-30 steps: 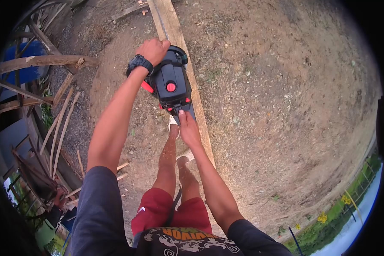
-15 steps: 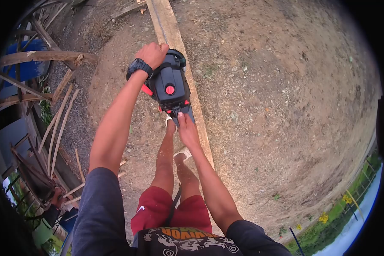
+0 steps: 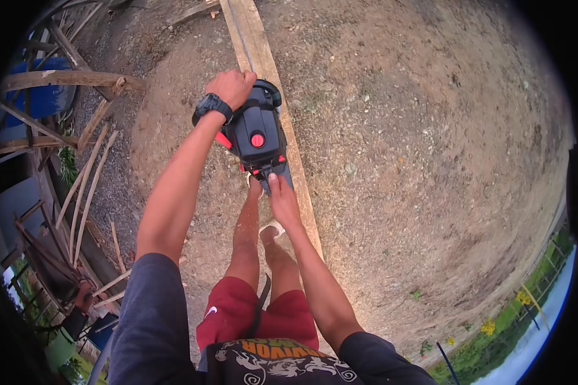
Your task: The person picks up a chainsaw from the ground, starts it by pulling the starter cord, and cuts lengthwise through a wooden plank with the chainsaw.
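Observation:
A black chainsaw [image 3: 258,123] with red parts lies over a long wooden plank [image 3: 303,186]. My left hand [image 3: 232,88], with a dark watch on the wrist, is closed round its front handle. Lower down, my right hand [image 3: 281,197] grips the rear handle, thumb on top. The narrow bar [image 3: 239,29] points away from me along the plank's length; where its edge meets the wood I cannot make out. Both feet stand left of the plank, just below the saw.
Several sticks and rough boards [image 3: 87,186] are piled at the left, by a curved timber [image 3: 70,81] and a blue sheet [image 3: 51,102]. A short board [image 3: 194,13] lies at the top near the plank. Bare dirt ground [image 3: 417,160] stretches to the right, with grass beyond.
The chainsaw and both hands have shifted very slightly toward me along the plank. Both hands keep their grip.

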`<state>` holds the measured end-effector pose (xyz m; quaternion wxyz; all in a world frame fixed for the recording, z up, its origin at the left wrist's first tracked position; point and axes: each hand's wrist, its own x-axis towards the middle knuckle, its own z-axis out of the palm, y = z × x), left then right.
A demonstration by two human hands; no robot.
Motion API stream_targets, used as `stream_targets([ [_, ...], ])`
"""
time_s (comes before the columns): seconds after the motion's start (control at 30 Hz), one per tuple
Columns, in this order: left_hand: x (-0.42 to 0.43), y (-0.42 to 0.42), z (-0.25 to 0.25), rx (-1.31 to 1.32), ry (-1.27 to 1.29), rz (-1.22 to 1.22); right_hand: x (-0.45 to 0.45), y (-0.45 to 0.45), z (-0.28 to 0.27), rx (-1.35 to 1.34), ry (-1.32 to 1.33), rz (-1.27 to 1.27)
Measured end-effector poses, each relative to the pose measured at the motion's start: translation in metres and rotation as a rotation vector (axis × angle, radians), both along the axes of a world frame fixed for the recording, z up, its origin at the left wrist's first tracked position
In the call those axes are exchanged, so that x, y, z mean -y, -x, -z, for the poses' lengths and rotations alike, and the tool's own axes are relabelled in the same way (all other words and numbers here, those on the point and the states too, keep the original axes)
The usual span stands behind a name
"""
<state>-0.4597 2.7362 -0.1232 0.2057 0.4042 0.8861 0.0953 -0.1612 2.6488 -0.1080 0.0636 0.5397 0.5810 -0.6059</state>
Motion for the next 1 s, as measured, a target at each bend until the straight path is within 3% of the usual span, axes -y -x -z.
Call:
stream_targets([
  [0.07, 0.004, -0.005, -0.002, -0.036, -0.013, 0.060, 0.005, -0.006, 0.002, 0.005, 0.002, -0.002],
  [0.13, 0.006, -0.023, -0.033, 0.069, 0.027, -0.076, 0.010, -0.011, 0.003, 0.002, 0.003, 0.002],
  [0.17, 0.010, -0.014, -0.002, 0.010, -0.007, 0.004, 0.010, -0.013, 0.004, 0.007, 0.008, 0.007],
  [0.37, -0.011, -0.001, -0.028, 0.098, 0.014, -0.089, -0.007, 0.011, 0.004, 0.018, -0.006, 0.002],
  [0.57, -0.046, 0.061, -0.020, 0.085, 0.015, -0.096, -0.038, 0.065, 0.024, -0.065, -0.071, 0.017],
  [0.63, -0.060, 0.097, 0.007, 0.023, -0.044, 0.019, -0.054, 0.088, 0.014, -0.059, -0.061, 0.020],
  [1.0, -0.096, 0.154, 0.016, -0.046, -0.031, 0.089, -0.094, 0.137, -0.003, 0.007, -0.066, -0.012],
])
